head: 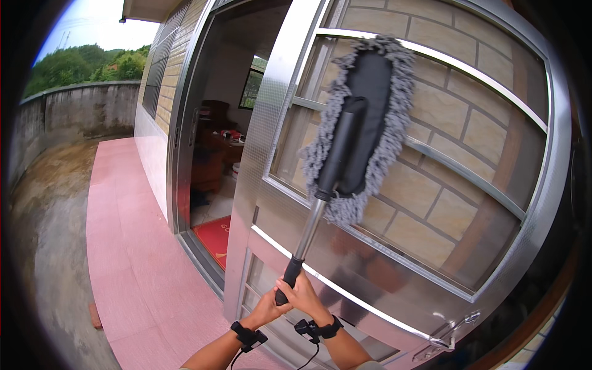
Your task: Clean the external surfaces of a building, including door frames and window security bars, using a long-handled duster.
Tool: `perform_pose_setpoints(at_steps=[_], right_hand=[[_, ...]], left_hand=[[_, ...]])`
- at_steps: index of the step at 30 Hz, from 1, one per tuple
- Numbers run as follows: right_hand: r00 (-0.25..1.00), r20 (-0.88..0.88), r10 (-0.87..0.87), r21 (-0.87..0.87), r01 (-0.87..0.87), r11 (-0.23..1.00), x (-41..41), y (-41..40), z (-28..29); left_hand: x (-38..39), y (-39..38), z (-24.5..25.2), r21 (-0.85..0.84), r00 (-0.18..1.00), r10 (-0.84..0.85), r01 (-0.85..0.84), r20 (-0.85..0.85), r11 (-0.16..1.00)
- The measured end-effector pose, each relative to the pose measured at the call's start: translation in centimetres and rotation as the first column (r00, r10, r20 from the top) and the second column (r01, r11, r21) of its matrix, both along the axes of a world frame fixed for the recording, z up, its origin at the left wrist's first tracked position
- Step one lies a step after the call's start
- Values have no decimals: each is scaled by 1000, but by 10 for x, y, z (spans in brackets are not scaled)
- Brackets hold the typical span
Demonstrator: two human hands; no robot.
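Both my hands grip the black handle (292, 273) of a long duster with a metal pole (311, 231). My left hand (267, 309) holds the handle's lower end, and my right hand (303, 296) wraps it just above. The duster's head (370, 125) has a black back and a fringe of grey microfibre strands. It is raised at a slant in front of the glazed upper part of a stainless steel door (282, 88). The strands' far side is hidden, so I cannot tell how firmly they touch the door. Tiled wall shows through the glass (444, 111).
A lever handle (446, 340) juts from the door's lower right. To the left, the doorway shows a red mat (213, 238) and dark wooden furniture (208, 162). Pink paving (138, 259) runs outside, with a brick (95, 316) at its edge and a concrete wall (88, 111) beyond.
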State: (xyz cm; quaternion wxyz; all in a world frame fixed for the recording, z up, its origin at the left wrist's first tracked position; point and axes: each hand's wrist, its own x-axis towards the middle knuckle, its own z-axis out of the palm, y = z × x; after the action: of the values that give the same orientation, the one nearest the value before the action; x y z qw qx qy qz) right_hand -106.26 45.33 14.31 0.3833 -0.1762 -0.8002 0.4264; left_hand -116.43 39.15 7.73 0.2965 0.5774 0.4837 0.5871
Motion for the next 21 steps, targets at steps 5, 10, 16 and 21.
perform_pose_setpoints(at_steps=[5,10,16,21], right_hand=[[986,132,-103,65,95,993,-56,8,-2],[978,148,-145,43,140,989,-81,9,-22],[954,16,-300,-117,300,947,-72,4,-53],[864,-131,-486,-58,482,874,-41,-1,-48]], left_hand=[[-48,-5,11,-110,988,-91,105,125,988],[-81,5,-16,-53,995,-99,100,19,994],[-85,19,-51,-158,978,-204,195,-45,968],[-55,38,-78,-251,924,-383,373,9,893]])
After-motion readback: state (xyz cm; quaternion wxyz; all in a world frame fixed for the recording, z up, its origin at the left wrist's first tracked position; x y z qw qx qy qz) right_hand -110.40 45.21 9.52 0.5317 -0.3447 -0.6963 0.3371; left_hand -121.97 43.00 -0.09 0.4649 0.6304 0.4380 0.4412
